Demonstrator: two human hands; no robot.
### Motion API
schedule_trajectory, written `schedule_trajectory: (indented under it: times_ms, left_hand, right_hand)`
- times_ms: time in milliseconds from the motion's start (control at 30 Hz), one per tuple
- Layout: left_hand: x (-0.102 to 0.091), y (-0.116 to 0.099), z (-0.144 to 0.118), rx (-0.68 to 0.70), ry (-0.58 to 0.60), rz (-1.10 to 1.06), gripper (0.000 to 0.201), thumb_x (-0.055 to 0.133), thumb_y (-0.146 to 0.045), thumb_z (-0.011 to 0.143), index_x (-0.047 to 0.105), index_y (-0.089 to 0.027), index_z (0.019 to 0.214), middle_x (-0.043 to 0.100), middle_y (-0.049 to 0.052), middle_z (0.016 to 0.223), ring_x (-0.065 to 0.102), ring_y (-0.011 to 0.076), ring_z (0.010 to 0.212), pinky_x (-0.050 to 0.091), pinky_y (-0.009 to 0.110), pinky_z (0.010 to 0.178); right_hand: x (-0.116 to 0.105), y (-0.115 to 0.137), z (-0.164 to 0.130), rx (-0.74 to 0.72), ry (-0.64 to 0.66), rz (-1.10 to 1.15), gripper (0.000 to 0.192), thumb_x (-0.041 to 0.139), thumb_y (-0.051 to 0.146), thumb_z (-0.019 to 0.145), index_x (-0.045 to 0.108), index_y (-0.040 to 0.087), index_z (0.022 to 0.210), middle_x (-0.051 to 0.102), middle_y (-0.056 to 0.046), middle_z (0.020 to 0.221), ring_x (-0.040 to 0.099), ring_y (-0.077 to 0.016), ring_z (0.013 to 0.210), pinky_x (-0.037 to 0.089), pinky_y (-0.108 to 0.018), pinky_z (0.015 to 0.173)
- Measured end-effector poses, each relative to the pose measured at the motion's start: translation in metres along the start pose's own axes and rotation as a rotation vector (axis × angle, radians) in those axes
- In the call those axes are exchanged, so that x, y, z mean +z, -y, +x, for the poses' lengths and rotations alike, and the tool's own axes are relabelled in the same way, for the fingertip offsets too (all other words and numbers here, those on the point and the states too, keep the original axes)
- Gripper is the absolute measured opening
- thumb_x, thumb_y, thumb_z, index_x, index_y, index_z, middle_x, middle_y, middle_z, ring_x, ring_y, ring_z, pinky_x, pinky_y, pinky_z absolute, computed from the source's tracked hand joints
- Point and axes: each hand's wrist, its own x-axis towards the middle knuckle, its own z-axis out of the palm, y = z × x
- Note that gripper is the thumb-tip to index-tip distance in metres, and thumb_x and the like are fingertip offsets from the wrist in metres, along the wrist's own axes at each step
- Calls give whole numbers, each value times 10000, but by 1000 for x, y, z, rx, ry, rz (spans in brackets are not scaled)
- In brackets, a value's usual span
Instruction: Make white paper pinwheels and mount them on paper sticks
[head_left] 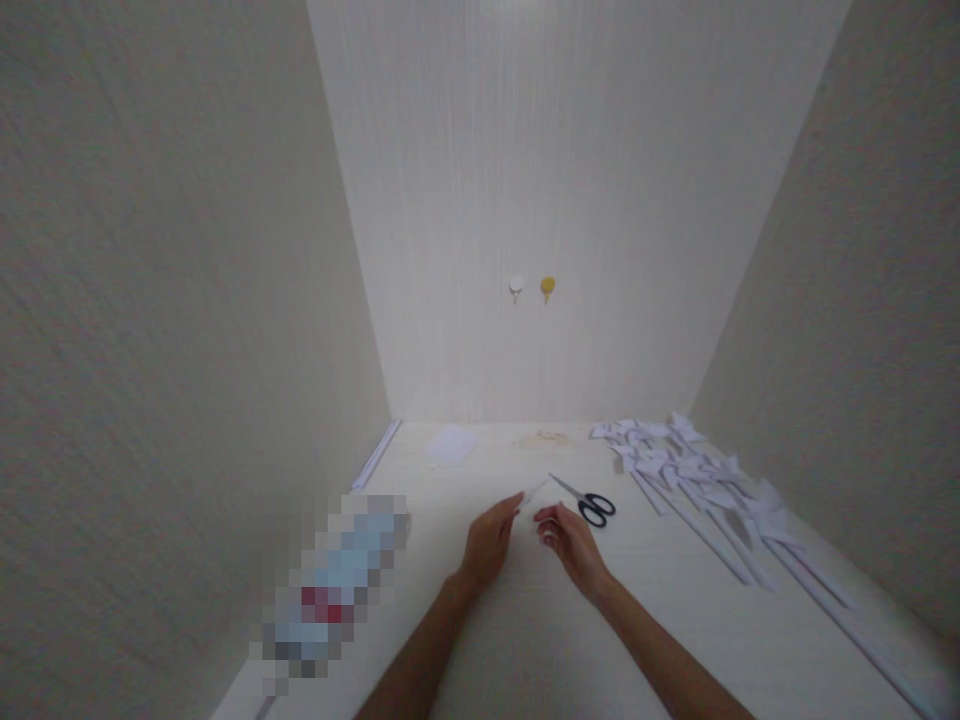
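Observation:
My left hand (pixel 489 540) and my right hand (pixel 571 545) meet over the middle of a pale table (pixel 525 640). Between their fingertips they pinch a small white piece of paper (pixel 532 492), which pokes up past my left fingers. Black-handled scissors (pixel 586 500) lie shut on the table just beyond my right hand, not touched by either hand.
A heap of folded white paper pieces and long paper strips (pixel 697 480) spreads along the right side. A white sheet (pixel 452 444) and a faint coil of string (pixel 546 439) lie at the back. A blurred-out object (pixel 334 585) sits at left. Two wall hooks (pixel 532 289) hang on the back wall.

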Motion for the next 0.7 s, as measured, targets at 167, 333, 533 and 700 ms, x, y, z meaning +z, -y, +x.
schedule_trajectory:
  times_ms: [167, 333, 533, 700]
  left_hand:
    - [2, -11, -6, -8, 133, -18, 293, 500, -200, 688, 595, -265, 957, 569, 6, 1075, 488, 168, 1024, 296, 306, 945]
    - [2, -12, -6, 90, 168, 91, 310, 431, -198, 742, 565, -269, 1013, 561, 7, 1087, 496, 161, 1016, 335, 294, 919]
    - [2, -10, -6, 239, 164, 224, 328, 397, -189, 768, 533, -267, 1057, 570, 15, 1073, 526, 160, 976, 390, 297, 869]
    - [3, -10, -6, 190, 175, 167, 321, 408, -206, 766, 539, -266, 1053, 564, 16, 1083, 517, 164, 988, 365, 289, 890]
  right_hand:
    - [-2, 3, 4, 62, -24, 137, 334, 585, 503, 591, 552, 179, 664, 581, -22, 680, 544, -142, 619, 408, -248, 554]
    - [-4, 1, 5, 80, 11, 152, 257, 634, 411, 580, 560, 180, 665, 590, -16, 684, 544, -140, 621, 412, -256, 584]
    - [-3, 3, 4, 101, 23, 175, 224, 635, 371, 604, 530, 174, 610, 543, 14, 628, 533, -115, 609, 397, -224, 562]
    - [-3, 4, 4, 104, 15, 154, 252, 638, 382, 600, 504, 168, 593, 505, 26, 595, 531, -112, 603, 390, -211, 540]
